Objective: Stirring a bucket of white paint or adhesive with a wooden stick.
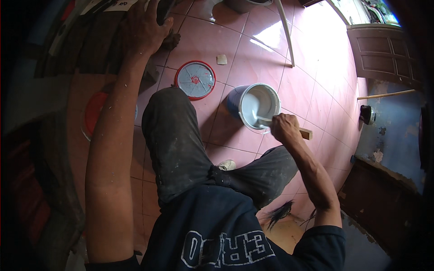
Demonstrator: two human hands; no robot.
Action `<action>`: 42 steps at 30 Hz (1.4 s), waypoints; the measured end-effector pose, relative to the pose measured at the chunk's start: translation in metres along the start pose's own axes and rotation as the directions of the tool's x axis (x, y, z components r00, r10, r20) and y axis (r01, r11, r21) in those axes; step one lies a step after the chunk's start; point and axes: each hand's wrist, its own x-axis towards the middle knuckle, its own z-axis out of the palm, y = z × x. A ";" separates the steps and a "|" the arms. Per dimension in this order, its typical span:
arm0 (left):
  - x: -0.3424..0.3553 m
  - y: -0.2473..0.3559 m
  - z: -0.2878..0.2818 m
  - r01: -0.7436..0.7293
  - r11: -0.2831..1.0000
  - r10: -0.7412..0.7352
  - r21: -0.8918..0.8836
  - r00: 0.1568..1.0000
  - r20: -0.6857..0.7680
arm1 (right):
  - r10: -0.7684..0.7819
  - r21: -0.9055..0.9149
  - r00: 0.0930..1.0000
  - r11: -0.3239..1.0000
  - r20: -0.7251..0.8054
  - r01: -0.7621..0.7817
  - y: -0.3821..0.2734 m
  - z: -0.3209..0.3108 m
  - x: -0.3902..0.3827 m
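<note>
My right hand [285, 128] is closed around a wooden stick [306, 133]. The stick's white-coated end reaches over the rim into a bucket [244, 108]. White paint-like liquid [260, 105] lies inside this bucket, which stands on the tiles in front of my right knee. At the upper left, my left arm stretches forward, and my left hand [143, 34] lies on or just over dark furniture [97, 49]. Its thumb stands apart from the fingers, and the fingertips run to the picture's edge. A grey round lid [195, 80] with a red rim and red smears lies beyond my left knee.
A small pale scrap [221, 59] is on the pink tiled floor [217, 36]. Another red round thing [94, 115] shows partly behind my left forearm. A grey tub [246, 4] and a leaning pole [286, 34] are at the top; a brown panelled door [384, 54] is at the right.
</note>
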 end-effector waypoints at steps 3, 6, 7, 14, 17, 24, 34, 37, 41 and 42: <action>0.002 0.004 -0.002 0.017 1.000 -0.017 0.007 1.000 0.010 | -0.041 0.003 0.967 0.999 -0.250 0.043 -0.011 -0.006 0.013; 0.001 0.002 0.002 0.004 1.000 -0.004 -0.018 1.000 -0.003 | 0.097 0.041 0.954 0.995 -0.285 -0.089 0.009 -0.022 0.047; -0.001 -0.002 0.005 -0.003 1.000 0.003 -0.006 1.000 -0.016 | 0.138 0.030 0.971 0.990 -0.197 -0.135 0.016 -0.035 0.055; 0.001 -0.004 0.003 -0.019 1.000 0.019 0.000 1.000 -0.015 | 0.205 0.003 0.973 0.979 -0.110 -0.206 0.050 -0.012 0.030; 0.003 0.025 -0.014 0.186 0.982 -0.184 -0.019 0.978 0.102 | 0.070 -0.071 0.970 0.994 -0.234 -0.089 0.038 0.018 0.006; 0.000 0.001 0.001 0.002 1.000 -0.001 0.022 1.000 -0.026 | -0.057 0.025 0.956 0.997 -0.289 0.067 -0.016 -0.014 0.021; 0.005 0.022 -0.014 0.104 0.995 -0.103 -0.005 0.991 0.082 | 0.136 -0.067 0.968 0.986 -0.213 -0.153 0.059 0.005 0.027; 0.005 0.025 -0.022 0.203 0.979 -0.201 0.009 0.963 0.180 | -0.150 -0.342 0.850 0.939 -0.504 -0.037 0.037 0.047 -0.006; 0.000 -0.002 -0.005 0.008 0.999 -0.008 -0.042 1.000 0.005 | -0.035 0.017 0.999 0.999 -0.027 0.036 -0.014 0.018 -0.004; 0.000 -0.003 -0.003 0.006 0.999 -0.006 -0.045 1.000 0.000 | -0.031 0.016 0.999 0.999 -0.029 0.031 -0.018 0.009 -0.002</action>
